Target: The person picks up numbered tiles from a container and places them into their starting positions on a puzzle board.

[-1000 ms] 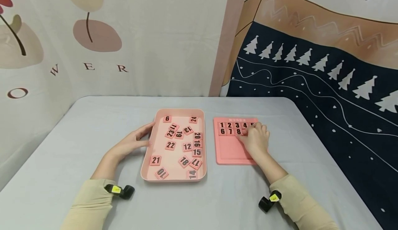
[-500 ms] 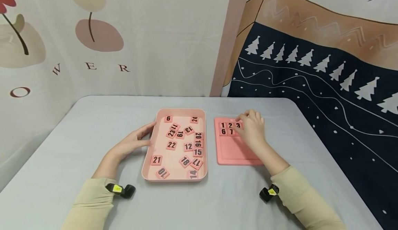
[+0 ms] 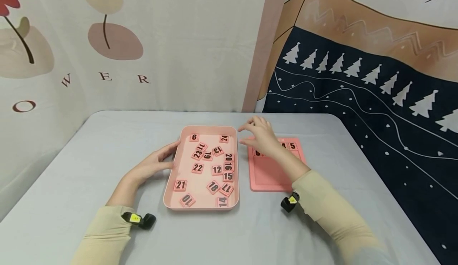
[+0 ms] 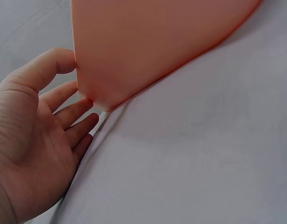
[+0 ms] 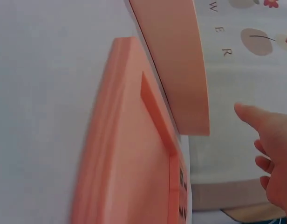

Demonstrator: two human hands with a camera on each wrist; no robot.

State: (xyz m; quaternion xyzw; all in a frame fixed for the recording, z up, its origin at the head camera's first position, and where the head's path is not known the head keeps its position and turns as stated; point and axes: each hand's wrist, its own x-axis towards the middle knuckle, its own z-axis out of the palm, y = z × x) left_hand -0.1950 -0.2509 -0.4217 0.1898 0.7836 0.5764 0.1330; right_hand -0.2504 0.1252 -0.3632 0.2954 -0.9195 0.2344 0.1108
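Observation:
A pink tray (image 3: 204,199) holds loose number tiles, among them tile 22 (image 3: 197,168) and tile 12 (image 3: 216,170). My left hand (image 3: 152,164) touches the tray's left side, thumb and fingers spread; the left wrist view shows its fingertips at the tray wall (image 4: 157,42). Right of the tray lies a pink number board (image 3: 269,174) with tiles across its top; my right hand and forearm hide many of them, while tile 5 (image 3: 292,146) shows. My right hand (image 3: 262,137) is over the board's upper left, fingers pointing at the tray's right rim, nothing between thumb and fingers.
A grey cloth (image 3: 200,237) covers the table. Behind it hang a pale curtain (image 3: 193,58) and a dark curtain with trees (image 3: 358,94). A small black camera (image 3: 146,220) sits at the left cuff and another camera (image 3: 288,203) at the right cuff.
My right hand has moved left from the board's upper right, across the tile rows, to near the tray's right rim, its fingers now spread. My left hand stays at the tray.

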